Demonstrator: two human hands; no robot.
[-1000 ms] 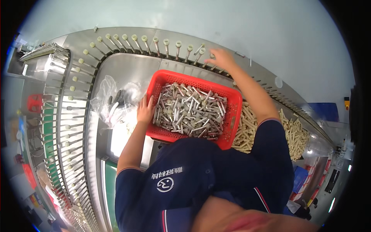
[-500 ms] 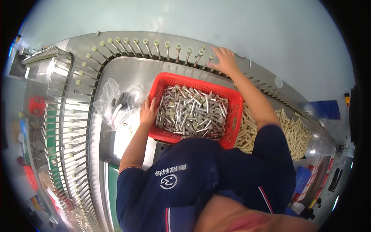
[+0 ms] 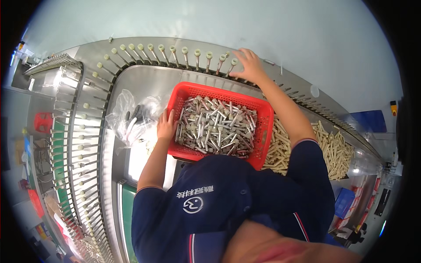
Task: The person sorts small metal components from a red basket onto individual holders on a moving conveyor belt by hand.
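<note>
A red plastic basket [image 3: 265, 131] in front of me is filled with small metal pins with pale caps [image 3: 215, 127]. My left hand [image 3: 166, 127] grips the basket's left rim, its fingers bent over the edge. My right hand [image 3: 250, 68] reaches to the curved conveyor track [image 3: 153, 66] beyond the basket. Its fingers are spread around the space beside an upright metal rod with a pale cap [image 3: 233, 65], and nothing shows between them. A row of similar capped rods [image 3: 197, 59] stretches along the track to the left. To the right of my hand, bare dark rods [image 3: 300, 97] line it.
Pale cream sticks [image 3: 335, 149] are heaped right of the basket, partly behind my right arm. Left of it lies a clear plastic bag [image 3: 127, 116] with dark and white things inside. More track with rods [image 3: 87, 158] runs down the left side. A few loose pins [image 3: 281, 69] lie beyond the track.
The row of rods has moved leftward along the track. My right hand stays by the track, its fingers slightly more raised and spread. My left hand remains on the basket.
</note>
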